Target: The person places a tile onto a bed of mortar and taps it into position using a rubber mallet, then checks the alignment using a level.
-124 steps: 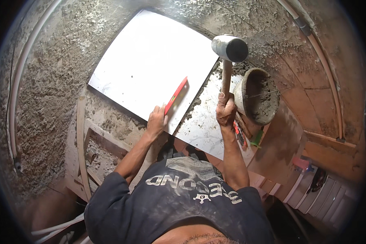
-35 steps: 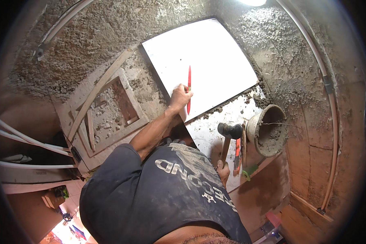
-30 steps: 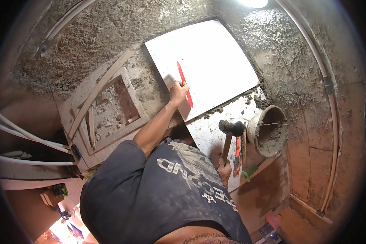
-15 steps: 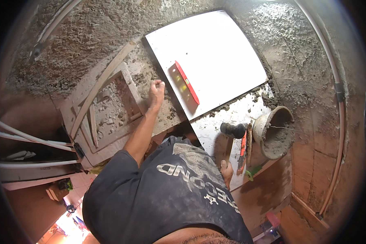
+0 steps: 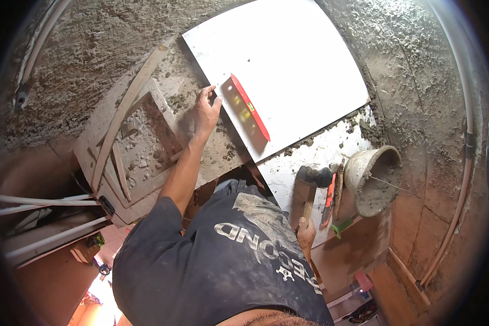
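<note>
A large white tile [image 5: 293, 70] lies on the worktop, with a red spirit level [image 5: 250, 107] along its left part. My left hand [image 5: 206, 111] is at the tile's left edge with thumb and fingers apart, holding nothing; whether the fingertips touch the edge I cannot tell. At the lower right, my right hand [image 5: 306, 233] grips the wooden handle of a black-headed mallet [image 5: 315, 175]. The mallet's head is over a second, mortar-smeared white tile [image 5: 282, 169] nearer to me. An orange and black hand tool [image 5: 329, 199] and a thin dirty stick lie right of the mallet.
A mortar-coated bucket [image 5: 356, 179] stands tilted at the right, a wire sticking out. Left of the tile is a rough opening [image 5: 146, 136] with rubble, crossed by a wooden strip [image 5: 126, 106]. Rough plastered walls and pipes [image 5: 469, 146] surround the worktop. White pipes [image 5: 43, 202] lie at left.
My left hand has come closer to the tile's left edge, and its curled fingers have spread. My right hand keeps hold of the mallet. The whole view has shifted slightly.
</note>
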### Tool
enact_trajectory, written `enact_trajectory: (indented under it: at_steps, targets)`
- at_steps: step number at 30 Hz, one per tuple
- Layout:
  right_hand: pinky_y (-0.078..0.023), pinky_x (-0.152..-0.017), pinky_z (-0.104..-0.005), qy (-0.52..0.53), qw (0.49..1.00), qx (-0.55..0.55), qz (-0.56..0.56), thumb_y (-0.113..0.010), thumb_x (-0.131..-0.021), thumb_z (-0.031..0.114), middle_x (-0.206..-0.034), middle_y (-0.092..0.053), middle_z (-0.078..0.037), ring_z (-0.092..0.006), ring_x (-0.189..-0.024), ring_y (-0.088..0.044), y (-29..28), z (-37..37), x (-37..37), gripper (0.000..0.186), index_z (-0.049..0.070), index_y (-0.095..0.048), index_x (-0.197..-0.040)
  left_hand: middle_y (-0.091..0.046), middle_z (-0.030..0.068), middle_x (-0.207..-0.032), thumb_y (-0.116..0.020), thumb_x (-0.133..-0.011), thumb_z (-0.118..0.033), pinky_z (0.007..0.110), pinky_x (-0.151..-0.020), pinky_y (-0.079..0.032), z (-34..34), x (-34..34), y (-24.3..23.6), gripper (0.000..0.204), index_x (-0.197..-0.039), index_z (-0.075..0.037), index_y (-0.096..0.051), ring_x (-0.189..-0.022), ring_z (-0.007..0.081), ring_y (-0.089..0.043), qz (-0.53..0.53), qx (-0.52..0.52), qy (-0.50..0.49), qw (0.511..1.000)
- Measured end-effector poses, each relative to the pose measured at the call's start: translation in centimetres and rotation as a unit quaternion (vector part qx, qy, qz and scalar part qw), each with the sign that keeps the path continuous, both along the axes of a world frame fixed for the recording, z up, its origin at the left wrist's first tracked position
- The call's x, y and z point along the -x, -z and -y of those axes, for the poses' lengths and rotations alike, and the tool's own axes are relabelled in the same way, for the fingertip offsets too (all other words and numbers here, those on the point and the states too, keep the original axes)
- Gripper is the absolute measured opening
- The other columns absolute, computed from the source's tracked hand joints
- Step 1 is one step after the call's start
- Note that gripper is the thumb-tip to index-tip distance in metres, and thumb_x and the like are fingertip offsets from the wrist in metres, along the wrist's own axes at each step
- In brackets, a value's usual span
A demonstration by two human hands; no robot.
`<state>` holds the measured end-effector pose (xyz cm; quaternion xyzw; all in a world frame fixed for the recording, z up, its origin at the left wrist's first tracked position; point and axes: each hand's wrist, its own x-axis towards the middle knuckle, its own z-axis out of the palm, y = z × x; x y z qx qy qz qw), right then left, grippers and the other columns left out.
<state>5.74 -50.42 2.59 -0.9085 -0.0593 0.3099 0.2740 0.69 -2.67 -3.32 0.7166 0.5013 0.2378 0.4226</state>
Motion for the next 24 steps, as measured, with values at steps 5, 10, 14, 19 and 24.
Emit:
enact_trajectory:
  at_steps: [5, 10, 14, 19, 24]
  targets:
    - [-0.042, -0.056, -0.0362, -0.001, 1.0, -0.006, 0.009, -0.053, -0.093, 0.038, -0.063, -0.053, -0.011, -0.0219, -0.058, -0.051, -0.2, -0.5, 0.0, 0.039, -0.001, -0.056, -0.086, -0.057, 0.0113, -0.115, -0.061, -0.084, -0.018, 0.036, -0.087, -0.046, -1.0, -0.5, 0.9, 0.039, -0.119, -0.004, -0.053, -0.101, 0.0229, -0.056, -0.01, 0.008, 0.019, 1.0]
    - [-0.041, -0.053, -0.0354, 0.016, 0.999, 0.001, -0.034, -0.052, -0.093, 0.039, -0.06, -0.051, -0.01, -0.0204, -0.055, -0.051, -0.9, -0.8, -0.5, 0.04, -0.001, -0.055, -0.086, -0.057, 0.0109, -0.115, -0.061, -0.084, -0.02, 0.035, -0.084, -0.048, -2.4, -0.7, 1.6, 0.04, -0.12, -0.005, -0.052, -0.1, 0.022, -0.056, -0.002, 0.018, 0.017, 1.0]
    - [-0.041, -0.052, -0.0343, 0.031, 0.998, 0.002, -0.05, -0.051, -0.093, 0.04, -0.059, -0.051, -0.008, -0.0194, -0.054, -0.05, -0.9, -0.9, -0.4, 0.041, 0.0, -0.055, -0.086, -0.057, 0.0113, -0.114, -0.06, -0.084, -0.019, 0.035, -0.085, -0.047, -2.3, -0.7, 1.2, 0.04, -0.12, -0.004, -0.052, -0.1, 0.0219, -0.056, -0.008, 0.019, 0.016, 1.0]
    - [-0.042, -0.056, -0.0361, 0.019, 0.999, 0.013, -0.042, -0.051, -0.094, 0.04, -0.062, -0.052, -0.011, -0.0229, -0.057, -0.051, -2.3, -2.3, -0.7, 0.041, 0.0, -0.055, -0.088, -0.058, 0.0119, -0.113, -0.059, -0.084, -0.018, 0.036, -0.088, -0.046, -2.6, -0.6, 1.4, 0.039, -0.119, -0.002, -0.051, -0.1, 0.0225, -0.054, 0.0, 0.01, 0.02, 1.0]
    - [-0.042, -0.06, -0.038, 0.014, 0.999, 0.023, -0.038, -0.051, -0.094, 0.038, -0.066, -0.053, -0.015, -0.0272, -0.062, -0.052, -2.8, -2.9, -0.9, 0.04, -0.001, -0.055, -0.089, -0.057, 0.012, -0.114, -0.06, -0.083, -0.017, 0.036, -0.089, -0.045, -2.8, -1.0, 0.4, 0.04, -0.12, -0.003, -0.051, -0.099, 0.0229, -0.054, -0.027, 0.005, 0.032, 0.999]
